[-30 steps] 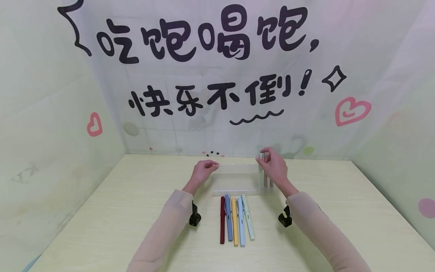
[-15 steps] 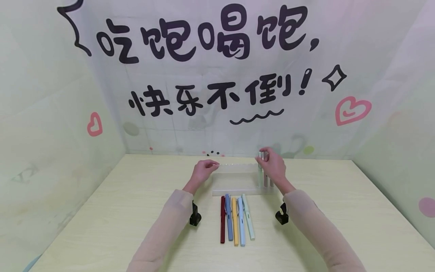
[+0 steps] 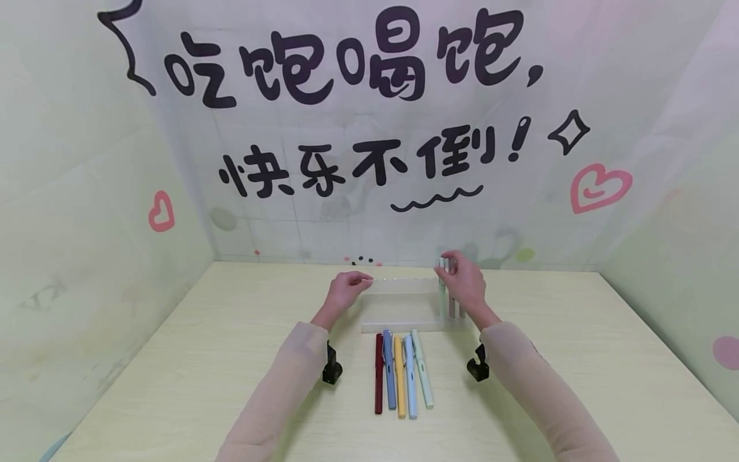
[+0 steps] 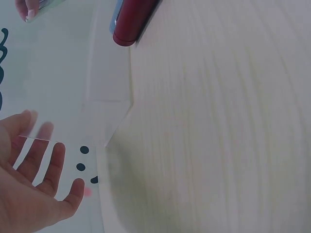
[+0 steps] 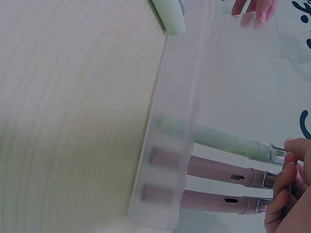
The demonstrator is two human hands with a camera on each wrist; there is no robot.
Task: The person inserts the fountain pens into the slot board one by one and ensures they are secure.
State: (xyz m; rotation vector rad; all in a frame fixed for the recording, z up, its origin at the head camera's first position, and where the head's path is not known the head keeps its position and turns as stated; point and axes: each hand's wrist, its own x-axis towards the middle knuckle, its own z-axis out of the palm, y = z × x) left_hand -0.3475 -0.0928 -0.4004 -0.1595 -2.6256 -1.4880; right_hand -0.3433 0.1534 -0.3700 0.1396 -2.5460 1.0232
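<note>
A frosted see-through pen rack (image 3: 398,327) stands at the back of the table. My left hand (image 3: 345,289) pinches its upper left corner between thumb and forefinger; the other fingers are spread in the left wrist view. At the right end, my right hand (image 3: 466,282) pinches the silver-clipped cap of a pale green fountain pen (image 5: 223,141). That pen stands in the rack, its lower end behind the frosted ledge (image 5: 167,97). Beside it, two dusky pink pens (image 5: 218,170) also stand in the rack, their cap ends partly hidden by my right fingers.
In front of the rack lie several capped pens side by side: dark red (image 3: 378,373), blue (image 3: 390,372), yellow (image 3: 399,378), light blue (image 3: 410,378) and pale green (image 3: 422,372). A printed cloth wall (image 3: 323,224) rises right behind the table (image 3: 231,359).
My right hand has shifted slightly left with the green pen's cap, mostly in the first half second. The left hand, the rack and the lying pens keep their places.
</note>
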